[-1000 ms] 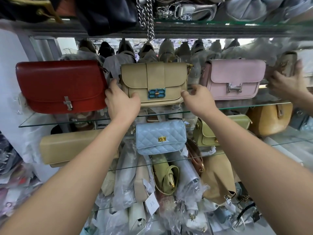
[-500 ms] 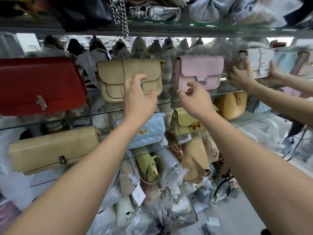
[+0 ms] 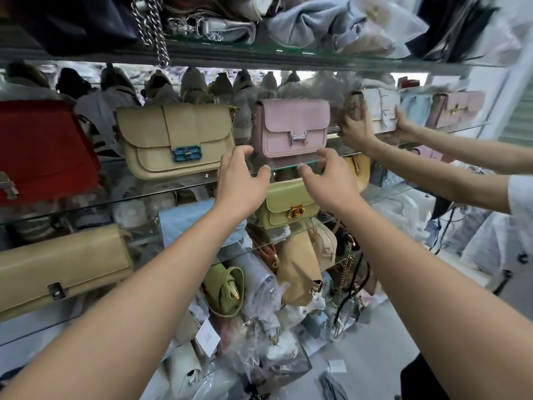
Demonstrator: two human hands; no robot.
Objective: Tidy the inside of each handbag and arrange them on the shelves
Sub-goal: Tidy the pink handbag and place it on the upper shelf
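Note:
A pink handbag [image 3: 291, 127] with a silver clasp stands upright on the glass shelf [image 3: 202, 183]. My left hand [image 3: 239, 180] and my right hand [image 3: 326, 180] hover just below and in front of its two lower corners, fingers spread and loosely curved, holding nothing. To the pink bag's left stands a beige handbag [image 3: 173, 140] with a blue clasp, free of my hands. A red handbag [image 3: 43, 145] sits at the far left of the same shelf.
Another person's two hands [image 3: 357, 131] hold a white handbag [image 3: 380, 109] on the shelf to the right. Below are a green bag [image 3: 285, 206], a light blue quilted bag [image 3: 184, 223], a long beige bag [image 3: 63, 264] and several plastic-wrapped bags. The upper shelf is crowded with dark bags and chains.
Both my hands left the beige bag and moved right to the pink bag. The view shifted right with them. The other person's hands keep handling the white bag.

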